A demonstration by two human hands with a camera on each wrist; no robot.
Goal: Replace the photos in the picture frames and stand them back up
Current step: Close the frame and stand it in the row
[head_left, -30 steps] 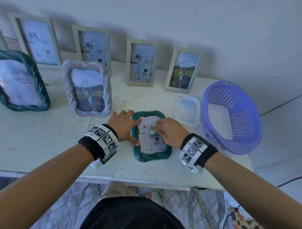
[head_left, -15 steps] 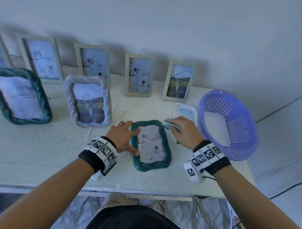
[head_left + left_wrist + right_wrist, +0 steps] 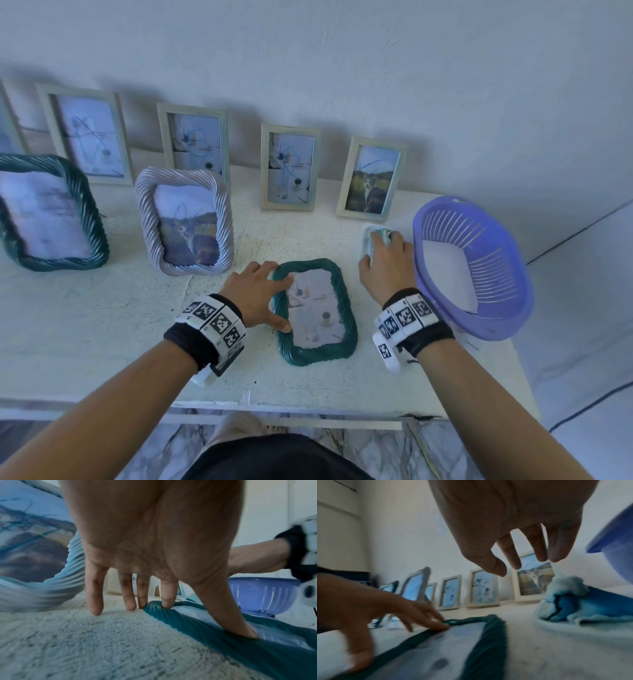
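Note:
A small green twisted frame (image 3: 346, 308) lies face up near the table's front edge, with a pale photo in it. My left hand (image 3: 274, 301) rests on its left rim, thumb and forefinger pressing the green edge (image 3: 223, 635), the other fingers straight on the table. My right hand (image 3: 380, 253) hovers over a small white tray (image 3: 363, 240) to the right of the frame. A crumpled blue cloth (image 3: 565, 601) lies in that tray (image 3: 573, 627). The right fingers (image 3: 513, 555) hang loose above the cloth and hold nothing.
A purple basket (image 3: 479, 240) with white sheets stands at the table's right end, close to my right wrist. A grey twisted frame (image 3: 222, 219) and a large green one (image 3: 92, 219) stand at the left. Several wooden frames (image 3: 289, 205) lean against the back wall.
My right hand left the green frame's glass, carried the cloth right to the white tray and let it go there. The left hand stayed on the frame's left rim.

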